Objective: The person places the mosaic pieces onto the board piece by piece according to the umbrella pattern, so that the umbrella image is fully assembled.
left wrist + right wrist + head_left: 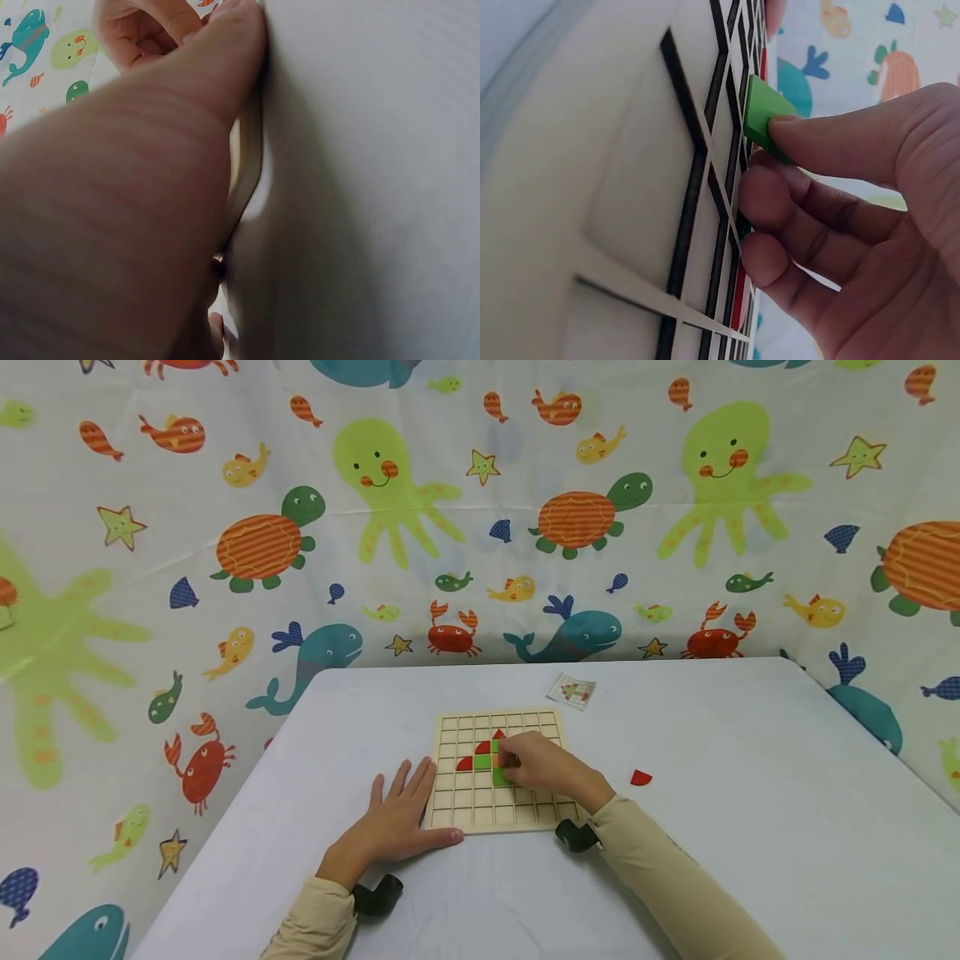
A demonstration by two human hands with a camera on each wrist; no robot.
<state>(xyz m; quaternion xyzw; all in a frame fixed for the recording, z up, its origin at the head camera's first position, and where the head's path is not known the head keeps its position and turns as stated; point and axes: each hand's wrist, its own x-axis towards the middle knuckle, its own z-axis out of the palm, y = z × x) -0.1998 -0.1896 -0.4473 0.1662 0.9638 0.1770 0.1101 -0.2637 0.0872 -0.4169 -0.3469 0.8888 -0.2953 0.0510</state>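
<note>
My left hand point(405, 814) lies with straight, spread fingers at the lower left corner of a wooden grid board point(480, 817), its thumb along the near edge. Over the middle of the board, my right hand point(542, 767) pinches a green square tile point(762, 109). In the right wrist view that tile stands tilted against the grid, under the thumb. Beside the right fingers sit a green tile point(482, 762), a red quarter-circle tile point(465, 764), another red rounded tile point(482, 747) and a red triangle tile point(499, 735). The right hand partly hides an orange tile.
A loose red quarter-circle tile point(641, 777) lies on the white table point(750, 843) right of the board. Behind the board is a small printed pattern card point(572, 691). A curtain with sea animals point(495, 610) hangs behind the table.
</note>
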